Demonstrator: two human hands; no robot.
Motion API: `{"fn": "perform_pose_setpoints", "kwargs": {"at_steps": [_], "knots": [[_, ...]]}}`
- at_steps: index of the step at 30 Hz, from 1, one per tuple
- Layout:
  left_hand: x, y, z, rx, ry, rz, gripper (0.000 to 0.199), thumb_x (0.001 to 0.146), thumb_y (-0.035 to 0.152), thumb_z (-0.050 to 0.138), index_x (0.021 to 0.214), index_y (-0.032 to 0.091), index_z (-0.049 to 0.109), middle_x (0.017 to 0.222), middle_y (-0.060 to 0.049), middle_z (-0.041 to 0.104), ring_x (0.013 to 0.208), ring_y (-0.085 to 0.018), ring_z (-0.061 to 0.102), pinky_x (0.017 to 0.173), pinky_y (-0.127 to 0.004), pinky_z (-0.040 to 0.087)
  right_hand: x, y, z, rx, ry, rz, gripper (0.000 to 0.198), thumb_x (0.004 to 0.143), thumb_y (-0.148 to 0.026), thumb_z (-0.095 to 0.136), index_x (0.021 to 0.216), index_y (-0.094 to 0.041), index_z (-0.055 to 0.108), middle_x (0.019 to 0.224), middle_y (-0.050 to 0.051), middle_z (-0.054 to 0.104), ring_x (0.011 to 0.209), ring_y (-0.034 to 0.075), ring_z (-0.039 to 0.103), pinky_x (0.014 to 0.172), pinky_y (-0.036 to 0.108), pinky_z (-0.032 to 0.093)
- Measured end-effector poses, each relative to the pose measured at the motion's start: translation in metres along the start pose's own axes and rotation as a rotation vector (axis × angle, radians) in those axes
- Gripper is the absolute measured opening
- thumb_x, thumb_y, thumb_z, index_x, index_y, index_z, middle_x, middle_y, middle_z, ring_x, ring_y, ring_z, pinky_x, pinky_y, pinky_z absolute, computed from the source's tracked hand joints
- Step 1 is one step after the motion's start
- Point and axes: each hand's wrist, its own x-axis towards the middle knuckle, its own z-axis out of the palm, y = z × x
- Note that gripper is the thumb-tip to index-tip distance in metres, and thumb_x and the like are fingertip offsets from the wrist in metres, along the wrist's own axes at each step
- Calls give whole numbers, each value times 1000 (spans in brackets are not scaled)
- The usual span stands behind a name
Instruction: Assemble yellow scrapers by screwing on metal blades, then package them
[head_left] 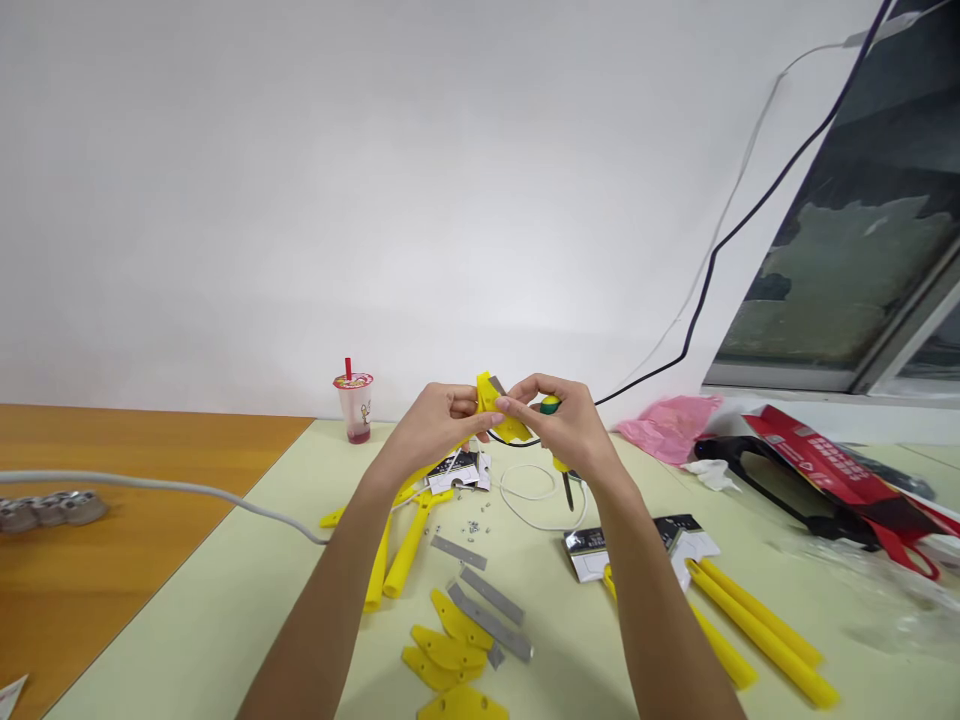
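My left hand [439, 428] is closed on a yellow plastic scraper [486, 393], held up above the table. A grey metal blade [496, 384] shows at its top edge. Thumb and fingers of my right hand [566, 420] pinch the scraper's other side. Tucked in that same hand is a screwdriver [551, 404] with a green and yellow handle, its dark shaft pointing down. Below lie loose grey blades [491, 596], several yellow plates [450, 648] and small screws [473, 527]. Yellow handles [409, 550] rest by my left forearm.
A lidded cup [357, 410] with a red straw stands at the back left. More yellow tubes [765, 635] and black-and-white packaging [589, 553] lie right. A red box [817, 465] and pink bag [671, 428] sit farther right. A white cable [172, 482] crosses from the left.
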Motion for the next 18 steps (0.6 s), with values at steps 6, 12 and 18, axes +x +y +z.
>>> {"fn": "perform_pose_setpoints", "kwargs": {"at_steps": [6,12,18], "knots": [[-1,1,-3,-4,-2,13,39,90,54,83,108,20,85,94,-8,80,82,-21,73,68,-31,53,-1,-2,-1,33,-4,36,44,81,-63,90,91,-20,85,94,7,81,59,13,55,44,26,41],[1,-4,-2,-25,-12,39,40,91,55,82,110,20,85,99,-8,81,87,-22,74,70,-31,54,-1,-3,0,40,33,24,39,82,-58,89,90,-20,83,95,7,80,60,14,58,45,26,42],[3,-6,-1,-8,-32,36,36,90,53,83,104,20,84,96,-8,80,84,-22,74,70,-31,55,-1,-5,1,8,57,-29,32,87,-53,84,89,-20,82,93,8,80,78,21,69,55,29,48]]}}
